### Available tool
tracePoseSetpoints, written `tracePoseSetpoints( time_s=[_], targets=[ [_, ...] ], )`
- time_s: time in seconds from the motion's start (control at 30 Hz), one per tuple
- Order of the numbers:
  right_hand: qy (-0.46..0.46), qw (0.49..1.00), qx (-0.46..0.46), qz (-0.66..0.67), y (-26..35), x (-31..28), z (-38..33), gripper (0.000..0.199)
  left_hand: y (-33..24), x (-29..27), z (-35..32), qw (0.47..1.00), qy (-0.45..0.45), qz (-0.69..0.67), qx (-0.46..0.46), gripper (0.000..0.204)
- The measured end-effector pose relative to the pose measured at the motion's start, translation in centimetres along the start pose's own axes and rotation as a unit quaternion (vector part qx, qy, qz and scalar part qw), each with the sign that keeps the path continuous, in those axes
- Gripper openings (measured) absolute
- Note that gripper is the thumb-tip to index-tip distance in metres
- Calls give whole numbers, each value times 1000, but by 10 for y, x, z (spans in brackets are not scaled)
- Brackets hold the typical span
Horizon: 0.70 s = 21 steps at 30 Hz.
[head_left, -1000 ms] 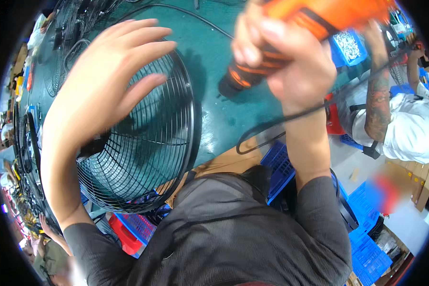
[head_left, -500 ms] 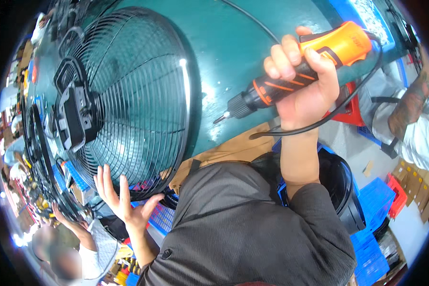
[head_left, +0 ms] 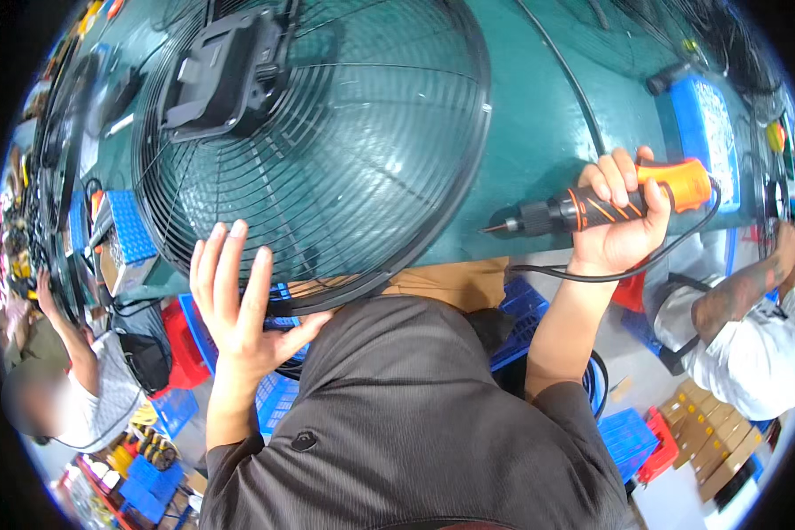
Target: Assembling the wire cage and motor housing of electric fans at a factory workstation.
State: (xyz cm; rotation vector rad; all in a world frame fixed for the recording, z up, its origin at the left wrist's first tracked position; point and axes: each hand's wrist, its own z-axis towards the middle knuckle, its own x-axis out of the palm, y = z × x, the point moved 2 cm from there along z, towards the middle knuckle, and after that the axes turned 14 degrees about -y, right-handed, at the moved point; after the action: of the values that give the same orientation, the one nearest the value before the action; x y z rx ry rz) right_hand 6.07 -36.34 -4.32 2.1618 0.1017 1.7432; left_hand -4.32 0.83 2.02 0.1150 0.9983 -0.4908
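Observation:
A black fan with a round wire grille (head_left: 389, 115) lies on the green workbench (head_left: 530, 115), its black motor bracket (head_left: 216, 75) facing up. Beside the grille's near left rim is my left hand (head_left: 238, 305), fingers stretched upward and thumb out to the right; it holds nothing, and whether the fingertips touch the wires I cannot tell. My right hand (head_left: 623, 234) wraps round an orange and black electric screwdriver (head_left: 552, 216). The tool lies nearly level right of the fan, its bit pointing left. A black cord runs from its rear end and loops below my wrist.
A blue tray of small parts (head_left: 705, 132) sits at the bench's right. Another black grille (head_left: 627, 35) lies at the far right. Blue boxes (head_left: 132, 225) stand left of the fan. Co-workers are at both sides, one in a white shirt (head_left: 733, 353). Blue crates (head_left: 627, 442) stand on the floor.
The view has shifted, so the fan appears turned and further up and right. My right hand with the screwdriver sits lower and further right. My left hand keeps near the grille's rim.

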Motion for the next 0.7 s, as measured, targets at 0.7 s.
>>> tracePoseSetpoints(
  time_s=[0.7],
  targets=[
    [3,998,-25,-52,-4,13,-6,32,2,-30,28,994,46,-89,-42,78]
  ],
)
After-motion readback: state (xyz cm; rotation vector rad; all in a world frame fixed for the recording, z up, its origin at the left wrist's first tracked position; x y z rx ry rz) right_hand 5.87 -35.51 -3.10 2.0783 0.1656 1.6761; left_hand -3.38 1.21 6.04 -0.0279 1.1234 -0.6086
